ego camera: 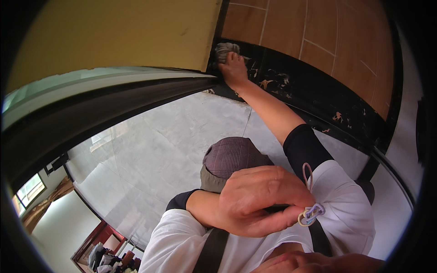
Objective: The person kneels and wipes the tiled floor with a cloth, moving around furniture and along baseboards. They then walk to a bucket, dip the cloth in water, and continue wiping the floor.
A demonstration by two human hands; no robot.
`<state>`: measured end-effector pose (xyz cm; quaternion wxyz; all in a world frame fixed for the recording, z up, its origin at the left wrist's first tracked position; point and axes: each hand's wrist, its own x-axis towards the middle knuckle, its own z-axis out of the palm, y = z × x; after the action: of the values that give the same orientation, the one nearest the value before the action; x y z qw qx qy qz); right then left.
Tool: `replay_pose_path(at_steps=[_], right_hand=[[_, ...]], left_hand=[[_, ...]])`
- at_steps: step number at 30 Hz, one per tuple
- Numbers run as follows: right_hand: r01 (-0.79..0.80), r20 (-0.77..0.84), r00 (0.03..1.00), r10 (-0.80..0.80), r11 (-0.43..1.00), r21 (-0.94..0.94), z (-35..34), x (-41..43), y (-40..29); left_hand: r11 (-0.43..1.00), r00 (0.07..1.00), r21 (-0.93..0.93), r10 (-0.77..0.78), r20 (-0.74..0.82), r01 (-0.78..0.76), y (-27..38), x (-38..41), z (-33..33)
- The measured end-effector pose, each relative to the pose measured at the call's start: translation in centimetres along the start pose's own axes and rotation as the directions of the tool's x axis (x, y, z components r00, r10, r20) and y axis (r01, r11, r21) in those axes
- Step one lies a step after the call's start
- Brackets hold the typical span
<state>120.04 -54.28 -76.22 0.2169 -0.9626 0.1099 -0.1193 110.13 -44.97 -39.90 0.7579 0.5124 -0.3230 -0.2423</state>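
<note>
My right hand [235,71] reaches forward with the arm stretched out. Its fingers are bent over a crumpled grey cloth [226,48], which rests against the black border [278,80] of a brown panel [285,29] with pale joint lines. The border has chipped, light-coloured patches. Close to the camera, my left hand [263,201] is raised before my chest. Between its thumb and fingers it pinches a small looped cord [311,215] in purple and pale yellow. The palm side of this hand is mostly hidden.
A yellow panel [119,34] adjoins the brown one at upper left, above a dark rail [102,102]. Grey flooring [160,136] spreads below. Plaid fabric [235,157] shows beyond my left hand. Piled items [111,261] lie at lower left. A dark curved edge [392,174] runs at right.
</note>
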Motion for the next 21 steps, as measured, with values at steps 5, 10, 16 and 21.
replay_pose_path(at_steps=[5, 10, 16, 21], right_hand=[[0.131, 0.121, 0.984, -0.128, 0.991, -0.018, -0.7, -1.1, -0.5], [0.257, 0.169, 0.956, -0.238, 0.961, -0.102, -4.8, -1.3, 1.1], [0.073, 0.166, 0.983, -0.078, 0.997, 0.034, -7.9, -5.2, 1.8], [-0.023, 0.023, 1.0, 0.02, 0.985, 0.173, -1.9, -2.9, 1.6]], left_hand=[[0.999, 0.999, -0.04, 0.013, 0.048, -0.011, -0.5, 1.4, 0.3], [0.999, 0.995, -0.037, -0.002, 0.095, 0.006, -0.8, 1.9, 0.6], [0.998, 0.999, -0.064, -0.023, 0.029, 0.025, -0.7, 0.3, -0.3], [0.989, 0.995, -0.11, -0.095, 0.043, 0.099, -0.9, 0.1, -1.3]])
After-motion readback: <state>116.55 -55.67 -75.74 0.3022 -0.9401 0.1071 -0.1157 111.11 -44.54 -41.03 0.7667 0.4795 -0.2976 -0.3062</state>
